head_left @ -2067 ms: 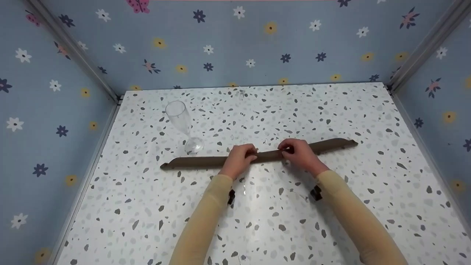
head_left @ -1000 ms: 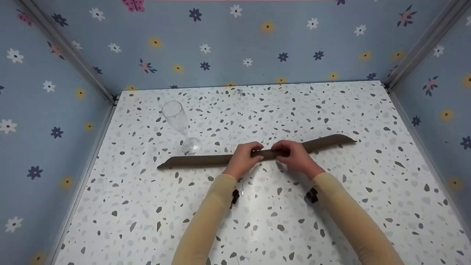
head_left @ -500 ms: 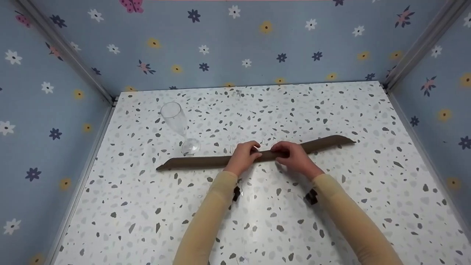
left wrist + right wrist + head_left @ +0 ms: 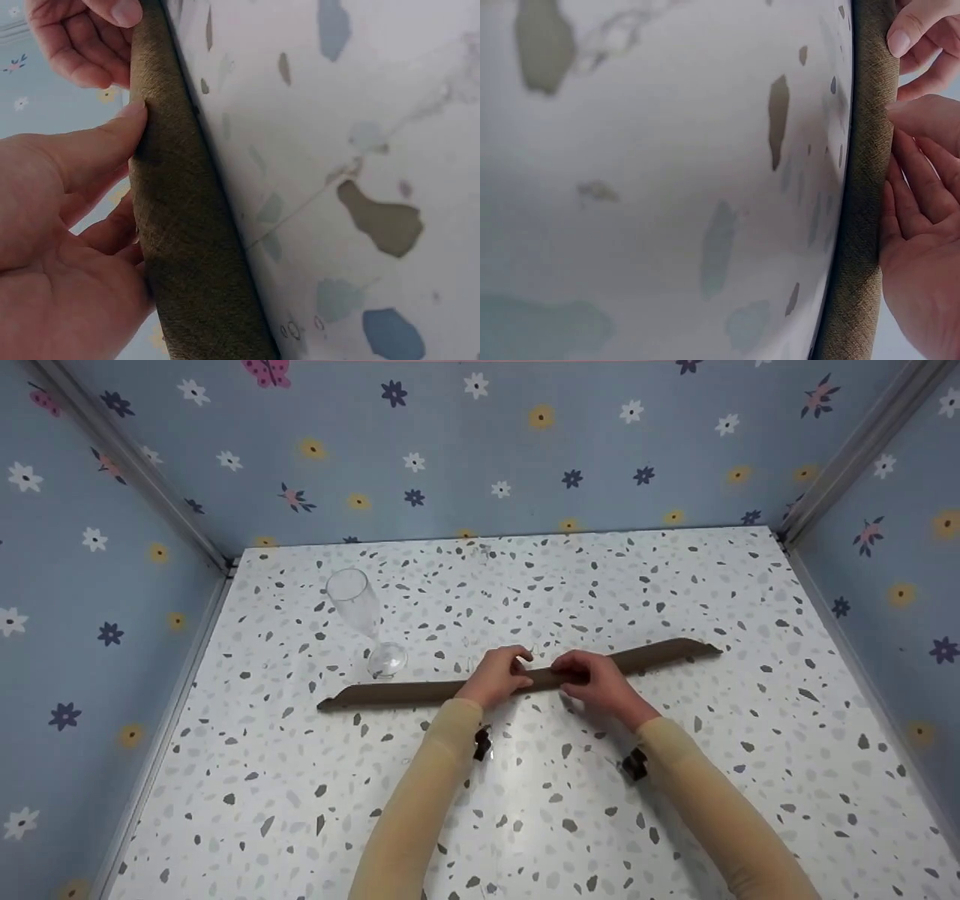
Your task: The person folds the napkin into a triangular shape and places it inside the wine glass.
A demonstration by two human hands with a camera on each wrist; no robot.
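Observation:
A brown cloth napkin (image 4: 401, 693), folded or rolled into a long narrow strip with slanted ends, lies across the middle of the table. My left hand (image 4: 496, 679) holds it left of centre, thumb on the near side and fingers over the far side. Just to the right, my right hand (image 4: 600, 681) pinches the same strip, its fingertips at the upper edge. Close up in the left wrist view, the woven cloth (image 4: 191, 225) runs between thumb and fingers. In the right wrist view the cloth (image 4: 866, 187) passes along the thumb tip and curled fingers.
A clear champagne flute (image 4: 360, 607) stands upright behind the strip's left part. The white speckled table (image 4: 525, 825) is bordered by blue flowered panels (image 4: 450, 435) at the back and sides. A dark wrist camera (image 4: 635, 765) shows at the right sleeve.
The hands have come slightly closer together along the strip since the oldest frame, the right shifting left. The strip's slanted ends have turned a little; the flute stays put.

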